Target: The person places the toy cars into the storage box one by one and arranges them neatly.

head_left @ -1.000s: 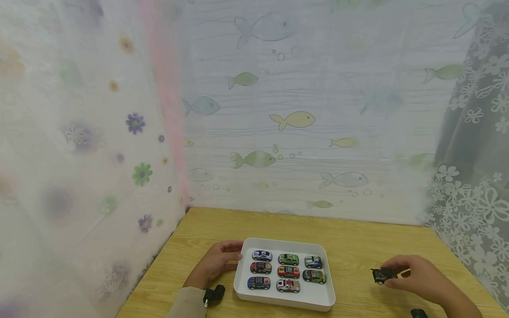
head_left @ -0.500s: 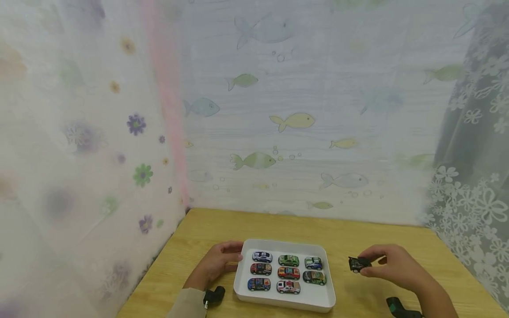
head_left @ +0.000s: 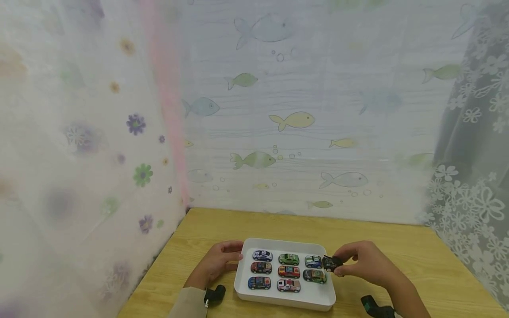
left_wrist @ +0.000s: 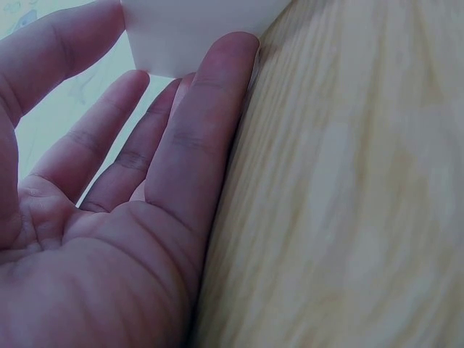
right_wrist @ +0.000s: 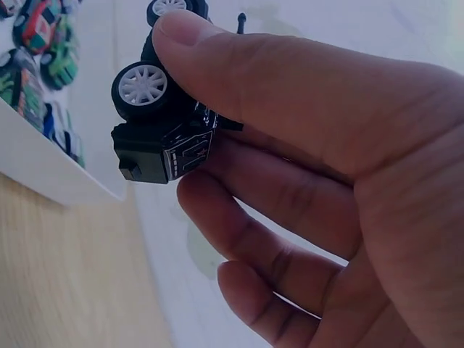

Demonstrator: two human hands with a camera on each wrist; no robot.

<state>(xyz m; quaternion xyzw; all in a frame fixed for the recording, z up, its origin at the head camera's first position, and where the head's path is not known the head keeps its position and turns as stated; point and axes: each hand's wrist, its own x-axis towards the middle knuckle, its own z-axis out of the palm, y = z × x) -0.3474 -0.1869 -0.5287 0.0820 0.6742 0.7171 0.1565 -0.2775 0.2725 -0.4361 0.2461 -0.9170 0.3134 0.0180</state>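
In the head view a shallow white tray [head_left: 284, 301] holds several small, brightly printed toy cars [head_left: 288, 271] in rows. My left hand [head_left: 214, 262] rests against its left end; up close in the left wrist view, fairly straight fingers [left_wrist: 190, 138] touch the tray wall [left_wrist: 192, 32]. My right hand [head_left: 367, 265] pinches a black toy car [head_left: 331, 263] between thumb and fingers, over the tray's right rim. From the right wrist, the black car shows chunky tyres and white spoked wheels, tilted beside the tray wall [right_wrist: 58, 176]. Part of its body hides behind the thumb.
Beneath everything is a wood-grain table [head_left: 222, 225]. Fish-printed sheeting [head_left: 294, 163] hangs behind it, flowered sheeting [head_left: 99, 176] at the left, and a lace curtain [head_left: 473, 194] at the right. Black devices [head_left: 214, 295] sit at both wrists.
My right hand has carried the black toy car leftward, from the table's right side to the tray's right rim. The left hand and tray look practically unmoved.
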